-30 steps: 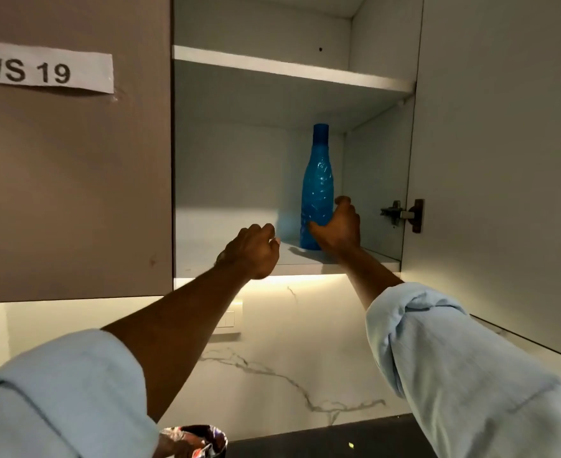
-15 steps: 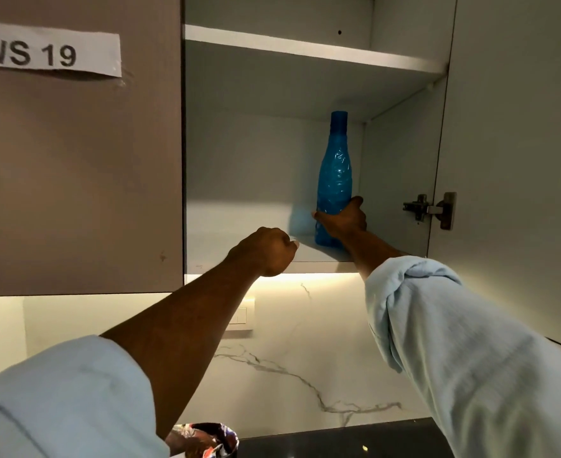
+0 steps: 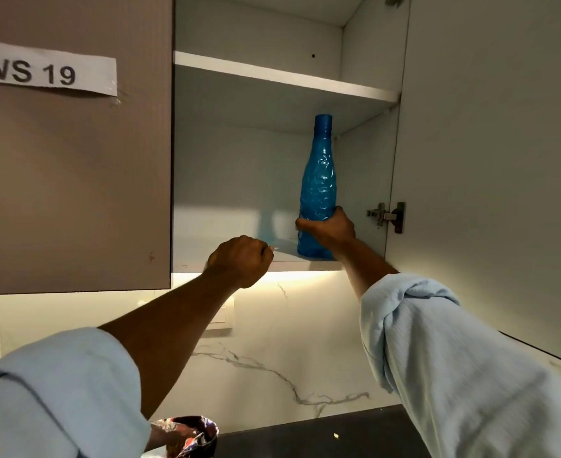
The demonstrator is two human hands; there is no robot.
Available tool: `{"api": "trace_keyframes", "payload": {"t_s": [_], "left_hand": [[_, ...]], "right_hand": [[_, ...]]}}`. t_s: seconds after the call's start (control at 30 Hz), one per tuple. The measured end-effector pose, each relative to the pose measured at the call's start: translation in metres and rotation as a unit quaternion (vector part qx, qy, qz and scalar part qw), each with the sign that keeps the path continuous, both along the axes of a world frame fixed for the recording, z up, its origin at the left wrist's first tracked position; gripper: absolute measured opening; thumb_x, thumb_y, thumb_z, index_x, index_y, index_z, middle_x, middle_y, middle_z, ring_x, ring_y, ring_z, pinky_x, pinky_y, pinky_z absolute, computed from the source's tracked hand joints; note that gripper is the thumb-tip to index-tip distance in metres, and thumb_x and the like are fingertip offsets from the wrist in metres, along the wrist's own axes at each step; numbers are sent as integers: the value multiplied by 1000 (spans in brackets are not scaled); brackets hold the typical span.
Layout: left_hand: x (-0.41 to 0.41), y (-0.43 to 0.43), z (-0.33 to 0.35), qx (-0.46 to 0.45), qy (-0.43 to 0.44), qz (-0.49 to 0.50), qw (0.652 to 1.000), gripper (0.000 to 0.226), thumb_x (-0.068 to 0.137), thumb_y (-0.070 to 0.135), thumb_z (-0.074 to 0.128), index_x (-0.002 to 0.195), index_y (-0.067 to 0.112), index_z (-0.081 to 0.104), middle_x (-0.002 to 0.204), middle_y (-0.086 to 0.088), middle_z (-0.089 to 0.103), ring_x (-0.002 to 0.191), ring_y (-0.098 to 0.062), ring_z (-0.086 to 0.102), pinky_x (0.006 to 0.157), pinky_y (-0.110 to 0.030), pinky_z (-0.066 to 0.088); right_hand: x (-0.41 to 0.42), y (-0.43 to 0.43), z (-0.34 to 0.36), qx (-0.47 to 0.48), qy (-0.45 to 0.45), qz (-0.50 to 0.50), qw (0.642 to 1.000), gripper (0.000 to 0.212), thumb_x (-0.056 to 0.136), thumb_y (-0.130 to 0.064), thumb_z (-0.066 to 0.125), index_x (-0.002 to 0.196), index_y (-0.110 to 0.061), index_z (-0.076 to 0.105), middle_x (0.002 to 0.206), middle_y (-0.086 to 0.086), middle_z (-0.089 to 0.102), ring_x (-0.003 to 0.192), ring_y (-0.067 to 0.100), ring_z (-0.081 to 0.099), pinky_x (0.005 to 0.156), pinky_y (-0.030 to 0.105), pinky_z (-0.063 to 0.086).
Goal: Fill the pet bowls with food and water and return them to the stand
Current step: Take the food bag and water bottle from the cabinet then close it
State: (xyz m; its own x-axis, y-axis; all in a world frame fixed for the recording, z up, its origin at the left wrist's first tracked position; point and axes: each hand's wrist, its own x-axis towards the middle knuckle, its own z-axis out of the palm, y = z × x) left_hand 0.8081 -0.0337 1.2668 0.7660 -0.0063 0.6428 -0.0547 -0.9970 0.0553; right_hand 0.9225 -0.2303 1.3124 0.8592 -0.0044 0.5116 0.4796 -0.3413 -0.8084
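A tall blue plastic bottle (image 3: 318, 180) stands upright on the lower shelf (image 3: 292, 262) of an open wall cupboard. My right hand (image 3: 327, 228) is wrapped around the bottle's lower part. My left hand (image 3: 241, 264) is raised in a fist at the shelf's front edge, left of the bottle, holding nothing that I can see. No pet bowl or stand is in view.
The cupboard's right door (image 3: 490, 166) stands open beside my right arm; the closed left door (image 3: 74, 160) carries a "WS 19" label. An upper shelf (image 3: 282, 76) is above the bottle. Below are a marble backsplash, a dark counter (image 3: 322, 434) and an open foil bag (image 3: 186, 434).
My right hand has closed more fully around the bottle's lower part. My left fist has stayed near the shelf edge. The view has shifted slightly.
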Motion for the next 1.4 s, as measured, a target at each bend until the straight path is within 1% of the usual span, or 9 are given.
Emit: {"api": "trace_keyframes", "payload": {"t_s": [0.13,0.2,0.37,0.5,0.67,0.87,1.07,1.23,1.4], "left_hand": [[-20,1,-12,61,-14,22,998,56,111,47,21,92,19,65,97,-3,72,92,-28,68,78,-37,50],[-30,1,-18,91,-11,25,995,55,111,48,22,111,18,68,114,-4,73,103,-29,68,87,-40,52],[-51,5,-29,131,24,37,990,65,107,60,27,151,16,47,147,-7,58,130,-29,57,109,-44,43],[-74,5,-49,124,-49,13,991,67,103,58,43,151,12,47,154,-11,53,143,-31,47,122,-47,32],[-108,8,-84,88,-112,-43,989,65,95,46,62,143,3,56,153,-21,52,147,-40,44,118,-52,40],[-141,19,-139,37,-32,-54,997,66,90,42,68,141,2,56,150,-19,51,145,-37,44,113,-52,45],[-159,27,-209,5,66,-43,997,67,90,47,66,145,11,51,150,-10,48,143,-31,43,115,-48,42],[-168,30,-263,-28,120,-34,992,65,90,44,68,144,12,54,150,-10,51,143,-30,45,113,-48,45],[-167,34,-319,-23,166,-35,985,59,88,43,65,136,9,59,141,-11,56,135,-32,50,113,-43,45]], "right_hand": [[-26,-9,-3,1,-8,0,1000,93,65,-56,89,142,-23,50,128,0,66,113,23,67,99,43,59],[-41,-11,-5,3,-19,-10,1000,93,64,-57,88,142,-24,50,126,-2,66,110,22,66,95,40,59],[-77,-12,-13,25,-50,-20,998,95,63,-57,89,142,-24,48,126,-4,65,110,20,66,96,40,60],[-107,-8,-27,41,-70,-27,996,97,60,-61,87,141,-25,48,126,-5,65,108,18,67,93,36,59],[-139,3,-59,22,-71,-33,997,92,62,-64,86,137,-27,49,115,-13,63,97,9,67,82,24,55],[-170,15,-128,10,-33,-68,997,82,53,-74,76,121,-34,51,93,-24,59,77,-7,58,65,13,41],[-179,20,-219,-89,45,-68,993,83,70,-63,84,133,-22,49,120,-3,69,103,19,67,85,31,51],[-187,27,-294,-129,135,-60,980,82,64,-57,89,128,-24,51,104,-9,60,96,20,64,77,29,47],[-186,21,-373,-126,242,5,962,84,63,-44,98,133,-26,55,127,0,70,117,24,68,94,31,54]]}}
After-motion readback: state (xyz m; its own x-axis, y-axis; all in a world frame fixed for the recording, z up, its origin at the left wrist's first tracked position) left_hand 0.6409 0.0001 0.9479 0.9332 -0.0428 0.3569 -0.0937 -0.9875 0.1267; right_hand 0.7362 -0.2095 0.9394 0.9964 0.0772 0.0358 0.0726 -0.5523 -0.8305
